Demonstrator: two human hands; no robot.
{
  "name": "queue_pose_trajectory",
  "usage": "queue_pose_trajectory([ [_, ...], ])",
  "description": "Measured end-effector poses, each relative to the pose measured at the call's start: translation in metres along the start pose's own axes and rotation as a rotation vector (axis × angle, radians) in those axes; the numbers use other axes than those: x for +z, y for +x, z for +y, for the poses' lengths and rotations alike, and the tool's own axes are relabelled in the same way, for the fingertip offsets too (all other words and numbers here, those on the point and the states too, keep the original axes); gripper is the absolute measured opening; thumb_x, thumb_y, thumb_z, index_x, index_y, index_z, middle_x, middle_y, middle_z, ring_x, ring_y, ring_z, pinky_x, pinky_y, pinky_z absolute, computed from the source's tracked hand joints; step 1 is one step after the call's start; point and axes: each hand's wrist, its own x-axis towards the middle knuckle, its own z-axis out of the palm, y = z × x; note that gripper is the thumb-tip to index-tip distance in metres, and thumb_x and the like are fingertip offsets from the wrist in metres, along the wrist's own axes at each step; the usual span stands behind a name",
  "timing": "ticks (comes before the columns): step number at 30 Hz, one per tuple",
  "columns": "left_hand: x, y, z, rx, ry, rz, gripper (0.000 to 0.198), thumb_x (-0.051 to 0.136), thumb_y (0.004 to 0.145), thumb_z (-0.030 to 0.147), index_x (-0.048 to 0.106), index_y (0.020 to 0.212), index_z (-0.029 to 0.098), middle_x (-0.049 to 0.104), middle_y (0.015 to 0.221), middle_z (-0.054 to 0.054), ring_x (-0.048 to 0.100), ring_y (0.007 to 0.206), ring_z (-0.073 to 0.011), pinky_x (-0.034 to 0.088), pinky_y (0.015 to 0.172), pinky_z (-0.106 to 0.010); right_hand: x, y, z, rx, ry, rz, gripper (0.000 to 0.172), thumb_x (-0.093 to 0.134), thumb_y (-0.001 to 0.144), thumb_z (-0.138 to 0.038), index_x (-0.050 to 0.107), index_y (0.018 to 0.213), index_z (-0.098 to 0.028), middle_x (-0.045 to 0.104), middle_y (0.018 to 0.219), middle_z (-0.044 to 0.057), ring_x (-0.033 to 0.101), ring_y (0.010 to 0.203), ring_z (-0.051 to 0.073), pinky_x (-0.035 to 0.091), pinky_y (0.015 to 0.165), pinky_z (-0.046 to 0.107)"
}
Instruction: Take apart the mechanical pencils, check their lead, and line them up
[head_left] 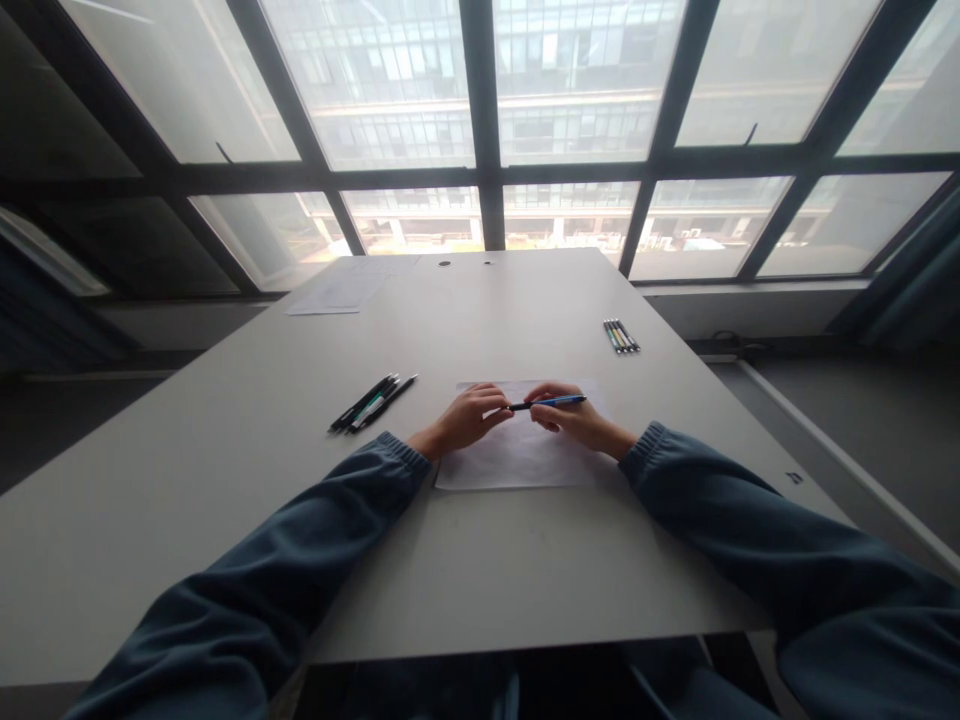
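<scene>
A blue and black pen point(559, 400) lies level across my right hand point(571, 418), whose fingers are closed round its middle. At the pen's black end, the thumb and fingers of my left hand point(471, 415) pinch the tip. Both hands are over a white sheet of paper point(517, 465) on the table. Left of my left hand is a loose bundle of several dark pens point(371, 403), one with a green part. Off to the right, several pens or refills point(621, 336) lie side by side in a neat row.
The white table point(517, 570) reaches to the windows. More paper point(337, 290) lies at its far left corner. Two small dark items point(444, 263) are near the far edge. A small dark mark or object point(793, 478) is by the right edge.
</scene>
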Motion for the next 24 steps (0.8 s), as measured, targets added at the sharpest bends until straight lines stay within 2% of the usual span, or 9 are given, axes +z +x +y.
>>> queue_pose_trajectory([
  [6, 0.002, -0.004, -0.007, -0.117, -0.025, 0.111, 0.043, 0.044, 0.104, 0.047, 0.069, 0.082, 0.019, 0.07, 0.082, -0.007, 0.062, 0.082, -0.0195, 0.048, 0.082, -0.034, -0.01, 0.006, -0.001, 0.186, 0.326, 0.144, 0.046, 0.061, 0.084, -0.062, 0.067, 0.101, -0.019, 0.058, 0.071, 0.001, 0.049, 0.061, 0.014, 0.035, 0.051, 0.025],
  [9, 0.003, -0.005, -0.011, -0.174, -0.035, 0.164, 0.047, 0.039, 0.105, 0.047, 0.068, 0.08, 0.019, 0.069, 0.081, -0.006, 0.062, 0.081, -0.019, 0.048, 0.081, -0.034, -0.015, 0.008, -0.001, 0.239, 0.415, 0.143, 0.056, 0.051, 0.088, -0.069, 0.069, 0.104, -0.019, 0.06, 0.075, 0.004, 0.048, 0.061, 0.015, 0.036, 0.051, 0.027],
  [13, 0.004, -0.006, -0.012, -0.178, -0.055, 0.181, 0.046, 0.04, 0.105, 0.046, 0.068, 0.08, 0.019, 0.069, 0.081, -0.006, 0.061, 0.082, -0.0186, 0.048, 0.082, -0.033, -0.017, 0.008, 0.001, 0.249, 0.509, 0.116, 0.05, 0.058, 0.088, -0.064, 0.07, 0.106, -0.019, 0.06, 0.078, 0.004, 0.046, 0.06, 0.013, 0.036, 0.05, 0.025],
  [19, 0.002, -0.005, -0.011, -0.172, -0.045, 0.16, 0.043, 0.046, 0.103, 0.048, 0.07, 0.082, 0.019, 0.07, 0.082, -0.006, 0.062, 0.081, -0.0188, 0.049, 0.081, -0.034, -0.017, 0.008, 0.0, 0.268, 0.467, 0.144, 0.05, 0.059, 0.088, -0.064, 0.07, 0.105, -0.018, 0.062, 0.079, 0.005, 0.049, 0.063, 0.014, 0.038, 0.051, 0.025],
  [24, 0.004, -0.006, -0.017, -0.244, -0.02, 0.3, 0.037, 0.051, 0.101, 0.047, 0.072, 0.089, 0.019, 0.069, 0.086, -0.007, 0.063, 0.084, -0.0189, 0.05, 0.08, -0.033, -0.017, 0.011, 0.002, 0.202, 0.435, 0.274, 0.039, 0.073, 0.078, -0.052, 0.07, 0.099, -0.019, 0.063, 0.076, 0.003, 0.051, 0.063, 0.012, 0.035, 0.05, 0.023],
])
